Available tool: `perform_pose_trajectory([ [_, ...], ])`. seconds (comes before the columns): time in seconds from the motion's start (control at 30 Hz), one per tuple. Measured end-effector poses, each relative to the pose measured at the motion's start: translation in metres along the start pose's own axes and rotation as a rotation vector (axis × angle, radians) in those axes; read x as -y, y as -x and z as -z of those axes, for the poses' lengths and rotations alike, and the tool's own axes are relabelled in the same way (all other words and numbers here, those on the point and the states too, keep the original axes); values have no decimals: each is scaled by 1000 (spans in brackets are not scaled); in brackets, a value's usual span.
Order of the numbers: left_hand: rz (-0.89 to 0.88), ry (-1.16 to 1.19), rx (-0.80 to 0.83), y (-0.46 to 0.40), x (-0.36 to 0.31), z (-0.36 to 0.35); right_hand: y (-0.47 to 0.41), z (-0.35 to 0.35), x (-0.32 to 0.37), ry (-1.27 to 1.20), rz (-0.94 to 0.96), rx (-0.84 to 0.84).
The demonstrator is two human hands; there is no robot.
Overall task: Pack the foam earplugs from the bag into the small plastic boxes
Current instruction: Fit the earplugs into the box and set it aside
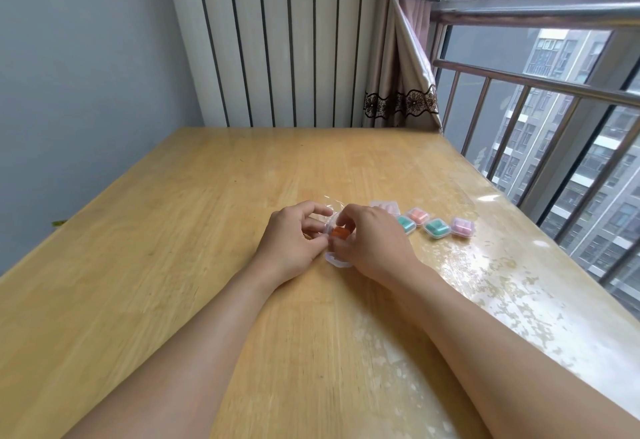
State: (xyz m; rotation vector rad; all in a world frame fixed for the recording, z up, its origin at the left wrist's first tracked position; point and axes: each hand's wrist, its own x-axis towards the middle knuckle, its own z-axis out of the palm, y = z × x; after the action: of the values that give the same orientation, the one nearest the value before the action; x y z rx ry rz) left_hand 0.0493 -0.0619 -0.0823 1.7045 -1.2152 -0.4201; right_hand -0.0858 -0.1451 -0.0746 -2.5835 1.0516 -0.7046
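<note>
Both hands meet over one clear plastic box (337,251) at mid-worktop (194,196): the left hand (294,241) curls round its left side, and the right hand (370,241) pinches down at an orange earplug (338,232) lying crosswise inside. The crumpled clear bag (325,205) sits just beyond the fingers. Filled boxes (437,228) line up to the right, nearer the right hand.
</note>
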Motion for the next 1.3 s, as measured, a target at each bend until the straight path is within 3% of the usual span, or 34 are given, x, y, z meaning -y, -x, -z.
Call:
perform_pose_trajectory([
  [0.17, -10, -39, -58, 2, -2, -1, 3, -3, -3, -183, -17, -54],
  [0.37, 3, -258, -281, -2, 3, 5, 9, 13, 2, -503, 34, -161],
  [0.47, 4, -260, -310, -2, 2, 10, 13, 27, -6, -623, -8, -59],
  [0.57, -120, -245, -362, 0, -5, 12, 16, 42, -19, -757, -93, 65],
  [0.63, -194, -190, -282, 3, -11, 15, 15, 52, -25, -830, -122, 127],
  [0.7, -173, -100, -38, 11, -17, 20, 14, 59, -27, -879, -118, 247],
  [0.8, -100, -147, 269, 21, -21, 22, 16, 58, -23, -844, -86, 407],
  [0.97, -86, -163, 350, 23, -19, 20, 19, 48, -18, -694, -65, 428],
  [1.13, 19, 39, 326, 18, -20, 19, 20, 53, -17, -696, -49, 477],
  [1.3, 23, 25, 337, 18, -16, 13, 21, 52, -16, -644, -42, 464],
])
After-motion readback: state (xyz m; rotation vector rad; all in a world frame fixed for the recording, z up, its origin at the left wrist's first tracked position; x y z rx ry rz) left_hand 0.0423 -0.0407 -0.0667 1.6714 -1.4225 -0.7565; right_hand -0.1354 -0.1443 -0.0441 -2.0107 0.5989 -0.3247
